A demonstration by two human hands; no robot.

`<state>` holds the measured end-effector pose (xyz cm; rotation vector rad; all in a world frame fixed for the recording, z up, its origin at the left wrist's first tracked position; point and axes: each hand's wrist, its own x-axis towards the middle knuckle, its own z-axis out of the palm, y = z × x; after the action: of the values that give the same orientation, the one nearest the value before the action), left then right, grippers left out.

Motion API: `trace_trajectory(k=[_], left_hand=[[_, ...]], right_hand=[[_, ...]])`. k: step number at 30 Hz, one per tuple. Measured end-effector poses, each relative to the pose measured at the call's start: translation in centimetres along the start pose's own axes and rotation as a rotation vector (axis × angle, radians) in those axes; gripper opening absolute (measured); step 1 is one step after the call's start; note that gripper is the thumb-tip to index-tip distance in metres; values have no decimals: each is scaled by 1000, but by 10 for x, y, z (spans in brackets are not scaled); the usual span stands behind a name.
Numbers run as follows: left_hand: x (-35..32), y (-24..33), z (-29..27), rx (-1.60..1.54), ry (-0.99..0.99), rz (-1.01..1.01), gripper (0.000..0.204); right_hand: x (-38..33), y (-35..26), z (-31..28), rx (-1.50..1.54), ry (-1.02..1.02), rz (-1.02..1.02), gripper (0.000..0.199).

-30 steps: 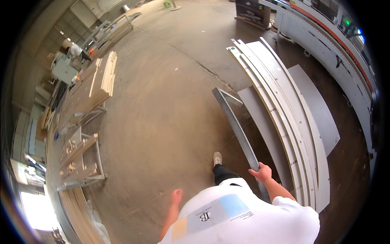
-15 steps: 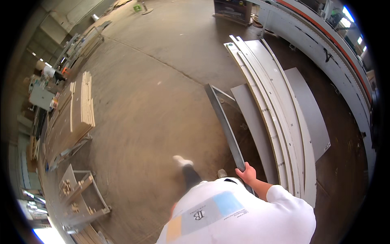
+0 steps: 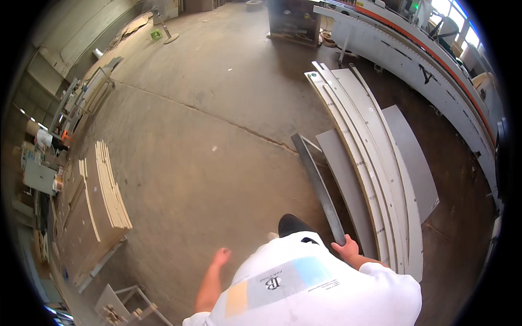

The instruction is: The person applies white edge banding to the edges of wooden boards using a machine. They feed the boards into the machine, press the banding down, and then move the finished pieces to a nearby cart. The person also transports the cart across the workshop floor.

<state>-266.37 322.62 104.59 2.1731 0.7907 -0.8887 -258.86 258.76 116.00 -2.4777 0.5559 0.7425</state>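
My right hand (image 3: 347,248) is wrapped round the near end of a grey metal rail (image 3: 319,187), part of a cart frame at my right side. Long white-faced panels (image 3: 361,141) stand together beside the rail, with grey panels (image 3: 345,185) on either side of them. My left hand (image 3: 222,256) hangs apart from everything, its fingers curled and nothing seen in them. The lower part of the cart is mostly hidden behind the panels.
A long white machine (image 3: 402,54) with an orange stripe runs along the right. Stacked brown boards (image 3: 89,206) rest on a rack at left, near a smaller cart (image 3: 133,304) with wood pieces. A person (image 3: 48,140) stands far left. A dark cabinet (image 3: 293,24) stands ahead.
My left arm and hand have come into view at lower left. My right hand stays on the rail. The left-hand racks and boards sit lower in view, and my forward foot has swung back.
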Motion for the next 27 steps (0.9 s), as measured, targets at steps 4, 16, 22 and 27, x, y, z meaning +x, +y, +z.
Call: trace_trajectory(k=[4, 16, 22, 27], left_hand=[[95, 101, -102, -238, 146, 134, 45], [130, 128, -174, -113, 38, 123, 40], [195, 86, -251, -246, 11, -154, 36], [280, 94, -319, -75, -70, -137, 34]], right_hand=[[38, -64, -39, 81, -257, 40, 81], [274, -280, -35, 842, -406, 148, 53], [332, -307, -10, 720, -307, 191, 51], [354, -366, -23, 687, -267, 190, 60]])
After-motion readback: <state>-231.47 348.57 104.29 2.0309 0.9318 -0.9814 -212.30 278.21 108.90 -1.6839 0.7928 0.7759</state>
